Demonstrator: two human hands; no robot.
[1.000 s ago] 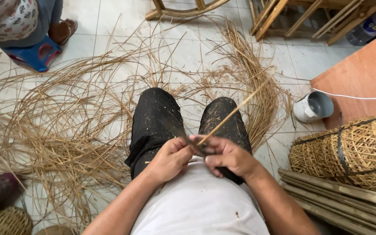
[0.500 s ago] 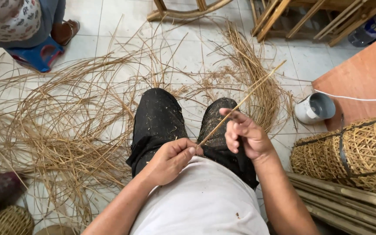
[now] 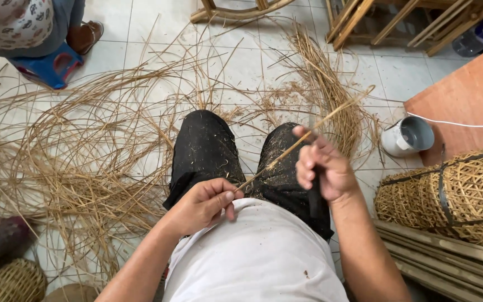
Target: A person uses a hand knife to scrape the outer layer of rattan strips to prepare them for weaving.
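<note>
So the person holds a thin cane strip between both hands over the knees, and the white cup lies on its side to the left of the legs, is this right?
Not quite. The head view shows the white cup on its side to the right of the legs, near the woven baskets. The rest is right: the left hand and right hand hold the thin cane strip over the knees.

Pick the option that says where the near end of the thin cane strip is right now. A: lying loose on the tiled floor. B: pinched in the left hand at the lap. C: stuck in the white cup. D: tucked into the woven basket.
B: the left hand pinches the near end of the cane strip at the lap, while the right hand grips it further along.
</note>
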